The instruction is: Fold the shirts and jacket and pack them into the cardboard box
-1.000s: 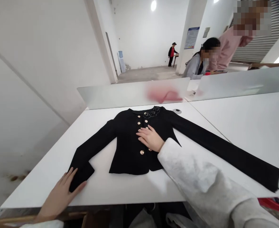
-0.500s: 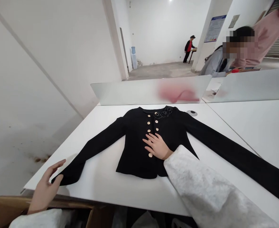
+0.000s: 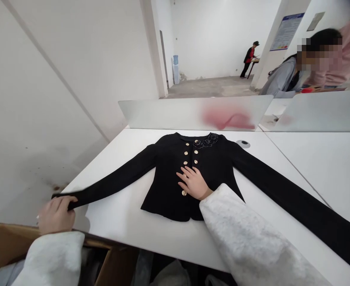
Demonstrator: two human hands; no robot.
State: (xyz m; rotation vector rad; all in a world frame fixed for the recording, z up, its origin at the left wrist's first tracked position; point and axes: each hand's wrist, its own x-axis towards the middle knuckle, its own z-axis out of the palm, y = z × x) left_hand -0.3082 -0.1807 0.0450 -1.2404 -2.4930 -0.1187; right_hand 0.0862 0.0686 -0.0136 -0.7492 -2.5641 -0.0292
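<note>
A black jacket (image 3: 169, 178) lies front up on the white table (image 3: 118, 226), its two sleeves spread out to the sides. Gold buttons run down its front in two rows, and dark fabric flowers trim one side of the neckline. My left hand (image 3: 57, 214) is closed around the cuff end of the left-hand sleeve, holding it at the table's left edge. Flat on the jacket's lower front, beside the buttons, rests my right hand (image 3: 194, 183) with its fingers spread. The far end of the right-hand sleeve runs out of view.
A frosted divider (image 3: 163, 115) stands along the table's back edge, with a blurred pink shape behind it. An open cardboard box (image 3: 118, 264) is below the front left edge. Beyond the divider are a seated person (image 3: 285, 77) and others. A wall (image 3: 44, 99) rises at left.
My left hand has closed on the sleeve's cuff and drawn it outward to the left, so the sleeve lies straighter. My right hand stays on the jacket front. The view has shifted slightly.
</note>
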